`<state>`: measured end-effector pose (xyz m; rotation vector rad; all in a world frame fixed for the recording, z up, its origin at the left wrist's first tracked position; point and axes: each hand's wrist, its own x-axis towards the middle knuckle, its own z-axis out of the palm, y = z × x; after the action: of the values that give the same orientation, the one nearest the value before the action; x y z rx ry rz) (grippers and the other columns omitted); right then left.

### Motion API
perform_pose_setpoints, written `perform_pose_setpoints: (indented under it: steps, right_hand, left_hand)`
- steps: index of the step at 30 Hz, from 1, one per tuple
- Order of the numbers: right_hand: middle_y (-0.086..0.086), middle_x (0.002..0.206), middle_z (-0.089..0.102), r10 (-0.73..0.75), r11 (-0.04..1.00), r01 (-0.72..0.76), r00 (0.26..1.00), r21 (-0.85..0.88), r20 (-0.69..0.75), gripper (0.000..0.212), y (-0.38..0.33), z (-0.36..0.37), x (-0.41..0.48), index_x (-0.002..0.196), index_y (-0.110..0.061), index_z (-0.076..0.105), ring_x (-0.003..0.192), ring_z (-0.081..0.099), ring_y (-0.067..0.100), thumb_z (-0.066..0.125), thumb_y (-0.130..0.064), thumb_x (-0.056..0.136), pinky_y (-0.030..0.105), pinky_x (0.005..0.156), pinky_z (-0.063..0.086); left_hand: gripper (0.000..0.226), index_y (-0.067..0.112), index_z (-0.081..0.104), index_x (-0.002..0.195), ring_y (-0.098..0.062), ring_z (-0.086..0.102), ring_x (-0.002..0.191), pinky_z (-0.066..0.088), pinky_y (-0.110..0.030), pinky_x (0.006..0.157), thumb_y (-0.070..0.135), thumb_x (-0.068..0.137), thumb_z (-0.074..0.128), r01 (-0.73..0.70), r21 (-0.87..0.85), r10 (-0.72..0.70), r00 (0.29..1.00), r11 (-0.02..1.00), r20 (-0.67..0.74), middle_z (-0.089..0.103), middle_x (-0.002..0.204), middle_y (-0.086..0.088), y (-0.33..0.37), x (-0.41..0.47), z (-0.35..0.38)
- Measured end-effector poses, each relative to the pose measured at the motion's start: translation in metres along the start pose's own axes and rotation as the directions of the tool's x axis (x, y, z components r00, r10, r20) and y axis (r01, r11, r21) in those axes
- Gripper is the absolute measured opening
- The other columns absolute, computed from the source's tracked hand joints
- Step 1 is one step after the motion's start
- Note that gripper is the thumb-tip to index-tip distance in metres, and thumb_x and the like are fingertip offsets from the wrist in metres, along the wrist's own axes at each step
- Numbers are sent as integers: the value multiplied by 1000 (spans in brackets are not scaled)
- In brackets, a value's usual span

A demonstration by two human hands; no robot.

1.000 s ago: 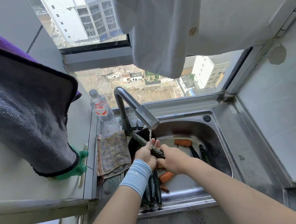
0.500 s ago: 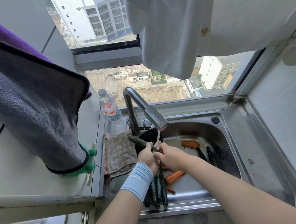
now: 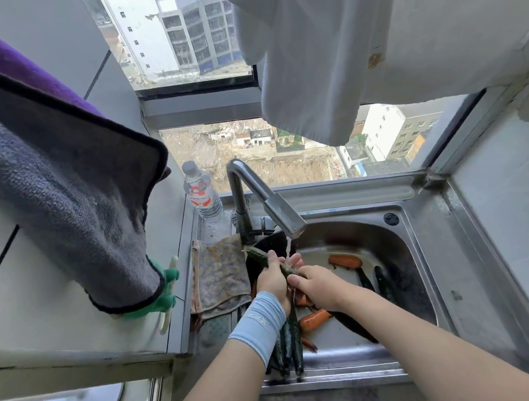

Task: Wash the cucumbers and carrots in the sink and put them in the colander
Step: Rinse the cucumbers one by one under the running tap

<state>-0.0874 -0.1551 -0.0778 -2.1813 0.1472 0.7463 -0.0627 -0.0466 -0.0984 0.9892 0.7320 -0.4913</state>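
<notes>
Both hands hold one dark green cucumber (image 3: 257,255) under the water running from the faucet (image 3: 282,213). My left hand (image 3: 272,280), with a light blue wristband, grips its middle; my right hand (image 3: 316,284) grips its near end. The far end sticks out up and left over a dark colander (image 3: 272,240), mostly hidden behind the hands. Several more cucumbers (image 3: 290,343) lie at the front left of the steel sink (image 3: 423,282). Carrots lie in the basin: one (image 3: 345,261) at the back, one (image 3: 315,320) under my right wrist.
A worn dishcloth (image 3: 220,275) lies left of the sink beside a water bottle (image 3: 201,195). A grey and purple towel (image 3: 55,188) hangs at left, a white cloth (image 3: 308,66) overhead. A green glove (image 3: 165,294) sits on the left ledge. The window is behind the faucet.
My hands have kept rubbing the cucumber under the stream, sliding slightly along it. The view has shifted, so the sink sits further right in the frame.
</notes>
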Motion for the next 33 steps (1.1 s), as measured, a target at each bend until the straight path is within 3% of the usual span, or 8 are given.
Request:
perform_pose_setpoints:
  steps: [2, 5, 9, 15, 19, 22, 27, 33]
  right_hand:
    - [-6, 87, 62, -6, 999, 5, 1000, 37, 16, 32, 1, 2, -1, 126, -19, 60, 80, 59, 16, 46, -36, 103, 30, 73, 46]
    - [-7, 99, 62, 21, 997, -22, 1000, 73, 8, 36, 8, 3, -1, 133, -29, 49, 88, 59, 15, 45, -44, 100, 33, 79, 47]
    - [-3, 116, 66, 6, 999, -8, 999, -49, -39, 39, 14, -2, -1, 121, -37, 53, 104, 60, 19, 48, -62, 92, 32, 85, 44]
    - [-10, 117, 65, -45, 998, 46, 999, -41, 25, 36, 14, -5, 0, 129, -36, 52, 108, 62, 15, 58, -45, 94, 29, 88, 46]
    - [-12, 92, 67, -55, 998, 55, 998, 6, 38, 19, 21, -8, -3, 115, -31, 60, 75, 63, 6, 58, -36, 97, 25, 73, 51]
    - [-17, 82, 59, -45, 999, 45, 999, 3, 27, 17, 27, -10, -2, 113, -29, 61, 77, 57, 5, 60, -34, 97, 25, 75, 45]
    - [-15, 74, 55, -26, 999, 26, 1000, 45, 9, 14, 35, -15, 0, 87, -36, 56, 67, 49, -1, 63, -27, 95, 26, 74, 42]
    - [-15, 79, 58, -55, 997, 55, 998, 56, -3, 9, 44, -21, -7, 97, -33, 61, 69, 51, 0, 65, -26, 93, 23, 68, 40]
  left_hand:
    - [44, 7, 54, 103, -24, 72, 89, 54, -44, 90, 48, 101, 38, -48, 82, 49, 999, 995, -8, 76, 94, -10, 2, 3, -1]
    - [30, 9, 61, 102, -23, 69, 91, 51, -35, 77, 37, 100, 49, -87, 184, 91, 996, 979, -14, 75, 95, -4, 7, 5, -9]
    - [11, 8, 54, 104, -27, 65, 83, 54, -41, 80, 5, 95, 58, -81, -12, 81, 997, 997, -11, 69, 94, -12, 10, -4, -16]
    - [40, 8, 59, 111, -22, 68, 90, 52, -29, 65, 40, 104, 37, -18, 24, 19, 999, 1000, -38, 73, 101, -10, 3, -14, -8]
    - [13, 14, 61, 101, -20, 66, 84, 55, -31, 60, 23, 100, 52, -91, 121, 98, 994, 988, -54, 70, 97, -7, 8, -13, -14]
    - [15, 13, 63, 98, -22, 65, 81, 59, -39, 70, 5, 87, 69, -158, 92, 166, 982, 983, -93, 66, 96, -14, 9, -15, -18]
    - [2, 9, 65, 90, -17, 68, 70, 60, -31, 61, 8, 90, 67, -183, 31, 184, 981, 983, -62, 70, 86, -10, 8, -23, -14]
    - [18, 8, 68, 83, -20, 69, 70, 60, -31, 59, 18, 95, 60, -155, 112, 163, 984, 982, -69, 73, 83, -9, 15, -20, -10]
